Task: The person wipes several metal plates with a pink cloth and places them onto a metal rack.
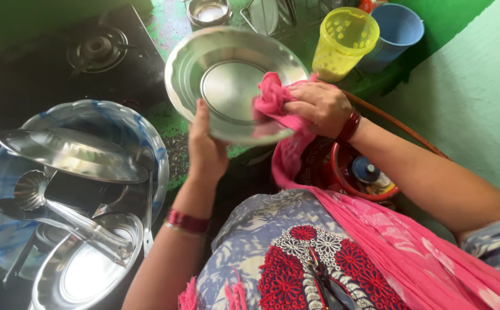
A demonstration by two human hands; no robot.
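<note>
Two hands share one job at this moment, and the step in hand looks like drying or wiping a washed plate. At far left, a blue-and-white basin holds more steel ware: a flat steel dish lying across the top, a ladle and another shiny plate below it. Behind the basin sits a gas burner on a dark stove. Moving right, the left hand grips the lower rim of the round steel plate, thumb over the edge, keeping it tilted up above the counter. The right hand is closed around a bunched pink cloth pressed against the plate's right side. By my judgement, the wipe calls next for turning the plate in the left hand so that the cloth reaches the rest of the rim. Further right stand a yellow perforated cup and a blue tub; below the forearm, a red container sits close, and the loose pink scarf could snag there.
</note>
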